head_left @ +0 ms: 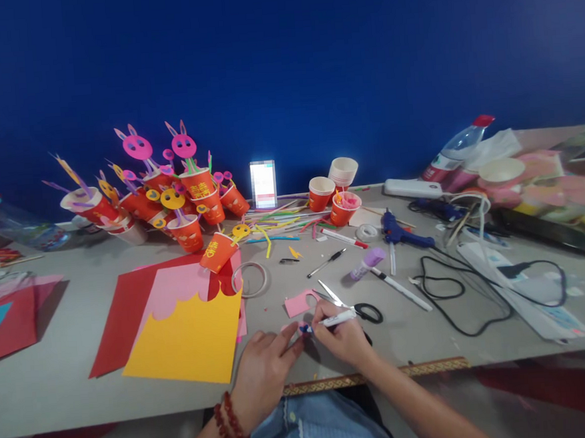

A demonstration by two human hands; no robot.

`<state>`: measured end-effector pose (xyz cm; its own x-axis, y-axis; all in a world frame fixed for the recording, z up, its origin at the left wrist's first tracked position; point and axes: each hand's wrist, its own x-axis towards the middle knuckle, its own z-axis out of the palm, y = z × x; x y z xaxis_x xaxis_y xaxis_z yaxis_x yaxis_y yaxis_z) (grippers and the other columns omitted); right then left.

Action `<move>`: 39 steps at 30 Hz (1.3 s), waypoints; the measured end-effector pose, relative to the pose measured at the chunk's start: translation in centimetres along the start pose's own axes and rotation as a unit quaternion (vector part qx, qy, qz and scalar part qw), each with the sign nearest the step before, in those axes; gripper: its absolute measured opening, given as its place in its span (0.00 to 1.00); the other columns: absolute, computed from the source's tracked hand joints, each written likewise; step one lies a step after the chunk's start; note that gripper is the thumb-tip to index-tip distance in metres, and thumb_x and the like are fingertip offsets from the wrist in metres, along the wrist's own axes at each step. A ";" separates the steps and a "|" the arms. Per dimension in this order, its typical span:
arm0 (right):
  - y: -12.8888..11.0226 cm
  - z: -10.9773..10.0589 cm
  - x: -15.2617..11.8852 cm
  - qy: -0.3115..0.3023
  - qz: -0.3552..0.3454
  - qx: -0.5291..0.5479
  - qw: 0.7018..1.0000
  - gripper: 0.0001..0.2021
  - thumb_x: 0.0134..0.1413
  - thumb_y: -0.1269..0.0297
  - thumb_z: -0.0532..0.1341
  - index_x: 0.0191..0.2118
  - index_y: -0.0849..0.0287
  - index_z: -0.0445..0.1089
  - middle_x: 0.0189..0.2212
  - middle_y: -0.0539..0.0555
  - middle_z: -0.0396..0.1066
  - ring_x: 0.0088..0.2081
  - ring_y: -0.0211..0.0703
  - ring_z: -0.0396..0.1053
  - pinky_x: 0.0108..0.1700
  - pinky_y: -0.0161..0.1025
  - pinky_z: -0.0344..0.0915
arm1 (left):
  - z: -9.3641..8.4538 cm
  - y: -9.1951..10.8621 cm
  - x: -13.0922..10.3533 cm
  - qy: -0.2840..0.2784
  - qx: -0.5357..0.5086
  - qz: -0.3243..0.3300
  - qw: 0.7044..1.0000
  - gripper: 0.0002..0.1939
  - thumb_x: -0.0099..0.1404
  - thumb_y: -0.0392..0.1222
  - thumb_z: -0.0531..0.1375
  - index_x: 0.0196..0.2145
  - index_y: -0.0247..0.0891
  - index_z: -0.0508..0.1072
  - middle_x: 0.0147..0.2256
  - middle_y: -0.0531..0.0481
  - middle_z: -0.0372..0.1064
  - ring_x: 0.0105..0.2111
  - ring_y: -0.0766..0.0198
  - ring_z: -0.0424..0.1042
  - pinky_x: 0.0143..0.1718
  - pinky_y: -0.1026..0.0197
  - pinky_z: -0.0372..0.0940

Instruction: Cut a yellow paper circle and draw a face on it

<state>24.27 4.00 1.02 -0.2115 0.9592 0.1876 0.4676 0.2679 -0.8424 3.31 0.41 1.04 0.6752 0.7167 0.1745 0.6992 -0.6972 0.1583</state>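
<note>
In my right hand (345,339) is a white marker (338,318), gripped near its tip and slanting down to the left. Its tip meets a small pink paper piece (304,327) that carries dark blue marking. The thumb and forefinger of my left hand (260,367) pin this piece to the table, partly covering it. Just beyond my fingers is a pink paper scrap (298,304) with a rounded cut-out. Scissors (347,303) with black handles lie with blades apart beside my right hand, which hides part of them.
Yellow paper (188,340) lies over pink and red sheets on the left. Behind stand decorated red cups (204,208). A tape roll (249,279), purple glue stick (367,264), blue glue gun (403,230) and black cable (445,295) lie around the work area.
</note>
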 end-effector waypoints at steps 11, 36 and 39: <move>-0.1 -0.1 0.1 0.017 0.008 0.015 1.000 0.08 0.51 0.69 0.56 0.23 0.56 0.62 0.18 0.45 0.61 0.21 0.36 0.57 0.24 0.33 0.52 | 0.0 -0.1 0.0 -0.004 0.000 0.005 1.000 0.23 0.68 0.27 0.54 0.58 0.41 0.67 0.60 0.45 0.66 0.40 0.60 0.73 0.37 0.55 0.64; -0.1 0.0 0.0 0.008 0.003 0.006 1.000 0.07 0.50 0.70 0.56 0.24 0.55 0.63 0.19 0.46 0.63 0.22 0.38 0.60 0.27 0.34 0.55 | -0.1 0.0 0.0 0.001 0.004 -0.003 1.000 0.21 0.68 0.29 0.55 0.56 0.42 0.70 0.61 0.47 0.65 0.39 0.62 0.73 0.38 0.55 0.63; 0.0 0.0 0.1 0.020 0.002 0.016 1.000 0.07 0.49 0.71 0.57 0.24 0.55 0.63 0.19 0.45 0.63 0.22 0.38 0.60 0.26 0.34 0.55 | -0.1 0.0 0.1 0.003 0.008 -0.001 1.000 0.22 0.68 0.28 0.54 0.57 0.42 0.69 0.60 0.46 0.66 0.39 0.62 0.73 0.38 0.56 0.63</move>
<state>24.29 4.05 1.07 -0.1746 0.9633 0.2041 0.4406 0.2618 -0.8587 3.32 0.43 1.20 0.6719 0.7186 0.1792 0.7050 -0.6948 0.1424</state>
